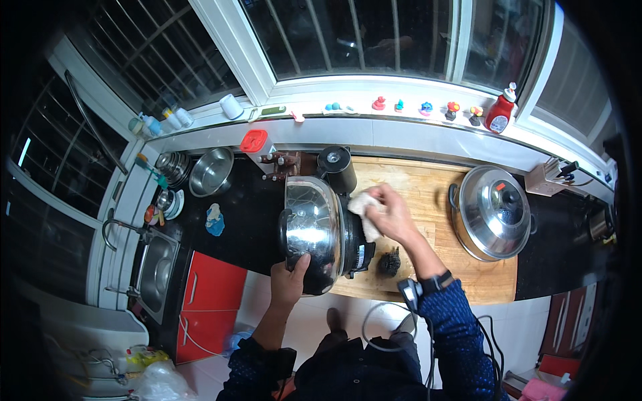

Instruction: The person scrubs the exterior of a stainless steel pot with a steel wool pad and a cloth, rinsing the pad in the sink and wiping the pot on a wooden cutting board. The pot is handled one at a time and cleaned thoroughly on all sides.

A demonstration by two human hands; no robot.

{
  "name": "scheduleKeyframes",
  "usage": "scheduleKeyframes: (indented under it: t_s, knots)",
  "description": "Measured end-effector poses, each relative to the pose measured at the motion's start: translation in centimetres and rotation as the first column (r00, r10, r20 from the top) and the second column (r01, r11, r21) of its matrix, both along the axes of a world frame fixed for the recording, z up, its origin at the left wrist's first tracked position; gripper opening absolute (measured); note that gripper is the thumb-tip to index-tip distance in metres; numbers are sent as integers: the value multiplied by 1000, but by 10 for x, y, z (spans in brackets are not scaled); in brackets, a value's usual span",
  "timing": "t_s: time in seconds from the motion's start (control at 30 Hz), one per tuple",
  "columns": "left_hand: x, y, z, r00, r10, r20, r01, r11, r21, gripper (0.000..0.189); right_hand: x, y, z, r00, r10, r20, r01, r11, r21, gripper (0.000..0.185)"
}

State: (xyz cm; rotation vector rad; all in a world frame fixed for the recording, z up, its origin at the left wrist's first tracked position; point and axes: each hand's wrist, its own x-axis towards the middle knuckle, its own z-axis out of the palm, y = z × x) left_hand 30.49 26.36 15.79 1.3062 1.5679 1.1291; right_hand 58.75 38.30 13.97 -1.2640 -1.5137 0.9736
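A shiny metal electric pot (313, 225) stands tipped on its side at the left edge of the wooden board (446, 280), its black base (357, 253) facing right. My left hand (288, 283) grips the pot's near lower rim, thumb across the metal outside. In my right hand (393, 215) is a bunched whitish cloth (367, 213), held at the upper part of the black base; whether it touches is unclear. A dark scouring pad (389, 262) lies on the board below my right hand.
A large lidded steel pot (494, 213) stands to the right. Behind the tipped pot are a black kettle (338, 165) and a knife block (301, 164). Leftward are a steel bowl (211, 172), a blue-and-white cloth (214, 220) and a sink (158, 273). Cables (429, 341) hang by my right arm.
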Motion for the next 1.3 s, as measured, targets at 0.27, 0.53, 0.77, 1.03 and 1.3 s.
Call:
scheduleKeyframes:
  t_s: [0.27, 0.53, 0.77, 1.03, 1.3]
  knots:
    - [0, -5, 0, 1000, -2, -6, 2, 999, 36, 39, -56, -7, -12, 976, -111, 189, 35, 930, 365, 24]
    - [1, -4, 8, 997, 23, -69, -26, 999, -37, 44, -65, -83, -29, 943, -248, 223, 86, 827, 555, 47]
    - [2, -3, 9, 999, 46, -16, -47, 998, -45, 47, -63, -124, -47, 914, -226, 338, -27, 796, 605, 46]
    - [5, -1, 8, 1000, 31, 6, -31, 999, -27, 40, -38, -156, -29, 997, -36, 66, 13, 945, 326, 27]
    - [6, -27, -5, 998, 40, -39, -40, 999, -2, 38, -54, -54, 2, 942, -293, -163, 305, 951, 50, 39]
